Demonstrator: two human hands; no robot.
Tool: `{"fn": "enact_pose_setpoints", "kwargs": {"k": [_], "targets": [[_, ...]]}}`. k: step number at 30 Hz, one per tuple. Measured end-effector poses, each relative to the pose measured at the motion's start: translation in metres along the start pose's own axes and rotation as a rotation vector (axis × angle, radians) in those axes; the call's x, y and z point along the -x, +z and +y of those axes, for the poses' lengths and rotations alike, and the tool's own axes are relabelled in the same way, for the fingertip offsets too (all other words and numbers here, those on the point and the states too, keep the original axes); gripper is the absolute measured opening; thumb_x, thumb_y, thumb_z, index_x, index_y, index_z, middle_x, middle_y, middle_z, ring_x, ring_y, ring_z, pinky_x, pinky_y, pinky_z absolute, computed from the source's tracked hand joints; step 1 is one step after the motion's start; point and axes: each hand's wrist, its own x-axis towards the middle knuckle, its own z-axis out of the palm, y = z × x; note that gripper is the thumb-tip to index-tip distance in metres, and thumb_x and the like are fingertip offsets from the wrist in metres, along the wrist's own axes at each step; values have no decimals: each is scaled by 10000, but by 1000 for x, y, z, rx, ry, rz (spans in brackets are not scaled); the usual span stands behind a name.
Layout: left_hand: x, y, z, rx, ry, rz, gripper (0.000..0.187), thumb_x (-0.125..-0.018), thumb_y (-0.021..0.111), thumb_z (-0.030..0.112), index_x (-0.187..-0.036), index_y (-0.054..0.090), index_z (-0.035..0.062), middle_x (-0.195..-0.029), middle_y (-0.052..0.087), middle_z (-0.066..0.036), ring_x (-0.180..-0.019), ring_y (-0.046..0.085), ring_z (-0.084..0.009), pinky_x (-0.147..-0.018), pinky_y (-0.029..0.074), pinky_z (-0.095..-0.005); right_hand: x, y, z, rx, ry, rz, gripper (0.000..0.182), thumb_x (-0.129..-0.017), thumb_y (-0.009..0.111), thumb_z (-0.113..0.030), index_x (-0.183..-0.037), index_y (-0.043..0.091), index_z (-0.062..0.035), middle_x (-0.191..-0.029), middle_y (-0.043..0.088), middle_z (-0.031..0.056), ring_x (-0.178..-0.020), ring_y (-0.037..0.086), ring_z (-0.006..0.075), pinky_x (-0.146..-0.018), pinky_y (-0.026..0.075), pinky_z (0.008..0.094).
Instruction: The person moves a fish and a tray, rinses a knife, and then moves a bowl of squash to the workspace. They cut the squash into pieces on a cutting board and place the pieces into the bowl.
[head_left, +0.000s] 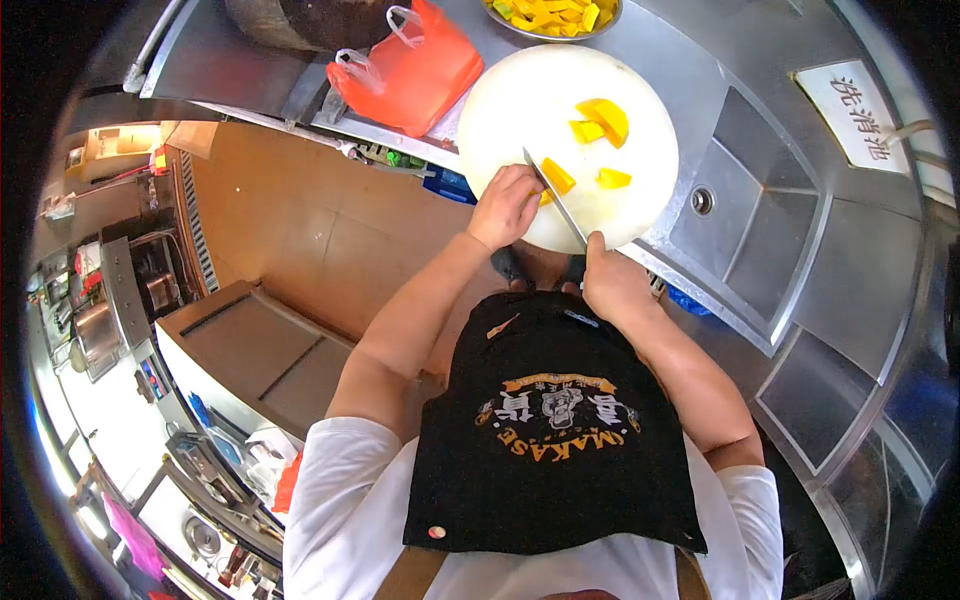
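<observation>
My right hand [615,282] is closed around the handle of a kitchen knife [562,208], whose blade slants up and left over a round white cutting board [640,90]. Left of the blade, the bent fingers of my left hand [506,207] press on a yellow pumpkin piece [545,198], mostly hidden by them. Just right of the blade lies another pumpkin chunk [558,176]. Farther right is a small wedge [613,178]. Toward the back of the board rest a larger curved slice [606,117] and a smaller chunk [586,132] touching or close to it.
A metal bowl [556,36] of cut yellow pieces stands behind the board. To the left is a red plastic bag [425,70] on the steel counter. A steel sink [745,215] lies right of the board, below a white sign [850,112] on the wall.
</observation>
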Motion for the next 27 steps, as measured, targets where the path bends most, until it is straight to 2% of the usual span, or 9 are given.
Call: {"fn": "enact_pose_setpoints", "kwargs": {"k": [1, 8, 13, 15, 17, 20, 23, 25, 27], "targets": [[1, 0, 0, 12, -6, 4, 182, -771, 666, -31, -934, 609, 26, -1033, 589, -162, -1010, 561, -373, -894, 479, -438, 0, -3, -5, -3, 15, -24, 349, -890, 476, -75, -1212, 446, 58, -908, 697, 273, -870, 700, 424, -794, 537, 507], [-4, 1, -2, 19, -14, 18, 227, -736, 730, 29, -925, 606, 23, -1043, 588, -158, -1006, 559, -371, -891, 479, -434, -39, 11, -7, -69, -12, 56, 365, -892, 460, -73, -1232, 443, 60, -935, 693, 284, -915, 692, 430, -803, 537, 516], [0, 7, 2, -45, -58, 26, 251, -722, 744, 42, -931, 605, 24, -1048, 582, -151, -1010, 553, -367, -895, 477, -430, 0, 23, 12, -79, 42, 34, 343, -871, 523, -63, -1186, 452, 51, -854, 686, 282, -828, 688, 452, -743, 528, 542], [3, 10, 3, -41, -99, 30, 300, -717, 749, 55, -972, 594, 28, -1110, 558, -184, -1063, 529, -389, -936, 457, -448, 30, 31, 38, -46, 75, -25, 334, -886, 457, -49, -1214, 462, 17, -927, 687, 293, -915, 687, 443, -792, 527, 555], [-2, 10, 7, -51, -145, 41, 329, -729, 755, 76, -1008, 584, 36, -1175, 544, -219, -1122, 514, -411, -979, 438, -470, 45, 72, 89, 40, 3, 140, 253, -938, 497, -80, -1182, 496, -12, -827, 684, 226, -740, 706, 359, -680, 546, 493], [-21, 21, 20, -202, -58, 11, 355, -715, 758, 103, -1017, 587, 26, -1241, 508, -249, -1190, 469, -435, -1042, 393, -479, 56, 68, 133, -780, 128, -141, 187, -992, 556, -157, -1136, 530, -40, -696, 623, 104, -547, 618, 215, -540, 512, 382], [-24, 52, 18, -146, 5, -11, 367, -720, 788, 134, -1008, 591, 18, -1214, 520, -238, -1171, 489, -429, -1020, 415, -481, 27, 124, 157, -1244, 165, -147, 203, -1010, 593, -224, -1122, 546, -61, -623, 538, 13, -469, 496, 119, -460, 443, 298], [-15, 74, 19, -27, -46, -35, 362, -730, 793, 135, -1006, 590, 17, -1202, 526, -233, -1152, 504, -427, -1000, 432, -483, 8, 145, 144, -1294, 140, -145, 179, -1018, 571, -185, -1137, 535, -56, -612, 537, 6, -474, 513, 127, -456, 447, 303], [-10, 82, 47, -54, -33, 46, 343, -751, 779, 105, -1013, 580, 11, -1180, 531, -226, -1117, 520, -425, -972, 451, -481, 10, 122, 105, -1389, 64, -175, 200, -1016, 556, -163, -1169, 522, -38, -627, 546, 16, -477, 524, 134, -459, 451, 305]]}}
